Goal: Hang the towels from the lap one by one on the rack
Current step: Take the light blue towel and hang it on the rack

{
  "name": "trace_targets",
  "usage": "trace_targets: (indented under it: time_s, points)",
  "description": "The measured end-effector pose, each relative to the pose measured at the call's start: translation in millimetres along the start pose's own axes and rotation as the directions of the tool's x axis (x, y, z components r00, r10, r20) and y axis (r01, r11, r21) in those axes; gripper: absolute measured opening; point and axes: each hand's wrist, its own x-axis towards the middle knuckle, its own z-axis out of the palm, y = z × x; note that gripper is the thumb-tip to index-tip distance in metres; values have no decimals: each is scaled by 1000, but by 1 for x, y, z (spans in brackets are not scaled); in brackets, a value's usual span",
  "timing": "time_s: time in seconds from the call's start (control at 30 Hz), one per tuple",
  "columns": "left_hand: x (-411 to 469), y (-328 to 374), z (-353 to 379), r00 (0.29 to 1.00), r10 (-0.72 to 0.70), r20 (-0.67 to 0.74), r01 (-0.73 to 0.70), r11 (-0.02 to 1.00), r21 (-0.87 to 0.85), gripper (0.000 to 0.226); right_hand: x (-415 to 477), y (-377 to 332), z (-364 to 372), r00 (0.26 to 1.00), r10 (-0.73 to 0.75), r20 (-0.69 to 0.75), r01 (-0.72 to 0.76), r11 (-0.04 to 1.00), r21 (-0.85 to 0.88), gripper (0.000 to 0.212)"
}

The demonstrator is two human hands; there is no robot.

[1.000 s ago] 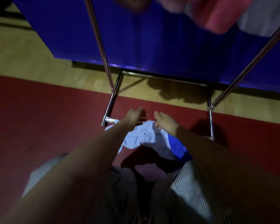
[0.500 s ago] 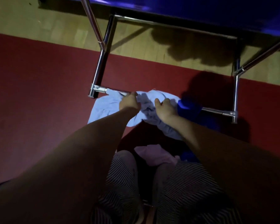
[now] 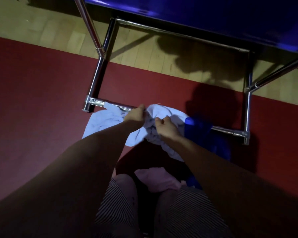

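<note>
**A:** Where's the towel now?

**B:** The pale towel (image 3: 105, 122) is bunched over the low rail (image 3: 120, 106) of the rack (image 3: 247, 109). Part of it spills left and part hangs toward the lap. The left hand (image 3: 135, 115) and right hand (image 3: 167, 127) sit close together at its middle, each grip curled and pinching a fold of cloth.

**A:** How will it handle?

**B:** Soft, light and limp, I'd judge. It won't hold a shape, and it creases wherever it's gathered. It isn't fragile, but it may slide off the smooth metal if it hangs unevenly.

**A:** Where should the hands take it?

**B:** Along one edge, well apart and near the corners, so it spreads flat instead of dragging as a wad. The blue towel (image 3: 198, 125) is just beside it on the right, so the room to spread is on the left. A pink towel (image 3: 155, 179) waits on the lap.
</note>
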Motion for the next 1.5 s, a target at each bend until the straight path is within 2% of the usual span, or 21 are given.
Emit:
trace_targets:
  time_s: [0.07,0.2,0.27,0.33,0.37,0.43,0.5,0.53,0.6,0.67,0.73,0.8,0.83,0.93,1.03,1.13,1.2,1.27,1.33,1.4,1.5]
  points:
    - [-7,7,-14,988,130,85,-113,976,-184,15,-7,-2,-4,1000,-4,-22,4,1000,-4,45]
    - [-28,29,-70,917,339,209,-272,916,-295,17,-31,-6,-25,980,-186,-67,193,973,127,51]
    - [-43,39,-96,878,389,279,-315,908,-277,19,-52,-14,-43,942,-337,1,335,937,96,67]
    - [-59,49,-116,841,419,341,-331,899,-286,12,-68,-20,-57,887,-446,119,446,895,32,73]
    - [-74,56,-133,831,436,347,-359,895,-265,8,-83,-28,-67,859,-496,129,497,867,21,70]
    - [-95,65,-149,808,438,395,-373,898,-232,6,-96,-33,-78,866,-478,150,484,875,-10,59]
    - [-124,74,-166,801,448,397,-383,893,-234,10,-121,-39,-89,885,-421,199,449,885,-124,21]
    - [-141,78,-176,799,457,391,-392,889,-238,14,-139,-43,-95,870,-442,218,476,868,-142,17]
    - [-168,83,-192,792,449,414,-405,893,-195,22,-163,-46,-101,841,-489,231,525,842,-125,39]
    - [-194,85,-205,791,387,475,-379,918,-118,21,-191,-42,-111,815,-544,199,565,823,-63,42]
    - [-212,79,-209,787,283,549,-302,952,-57,20,-207,-35,-119,803,-584,119,583,811,44,28]
    - [-225,71,-207,799,190,570,-271,961,60,43,-222,-30,-128,789,-614,14,602,778,179,30]
    - [-229,66,-205,822,169,544,-253,964,84,48,-230,-27,-132,787,-616,-33,605,761,233,26]
    - [-241,61,-209,865,200,461,-247,968,45,37,-247,-21,-140,772,-611,-177,632,705,323,19]
    - [-248,53,-218,881,162,445,-201,979,40,52,-252,-18,-142,759,-564,-326,651,646,398,18]
    - [-251,45,-223,899,143,415,-186,980,64,53,-244,-19,-147,755,-495,-429,648,660,380,12]
    - [-252,41,-226,927,148,346,-149,989,-25,49,-237,-17,-148,763,-452,-462,624,701,345,18]
    - [-252,41,-229,944,173,283,-109,968,-227,53,-230,-15,-147,768,-427,-478,589,763,265,26]
    - [-252,45,-233,940,207,270,-71,895,-439,54,-227,-13,-144,817,-429,-386,514,845,148,31]
    - [-256,56,-237,943,235,234,-49,795,-605,33,-226,-15,-135,873,-426,-239,454,888,75,35]
    - [-252,70,-236,940,265,213,-31,692,-721,29,-234,-28,-120,875,-463,-138,481,863,155,23]
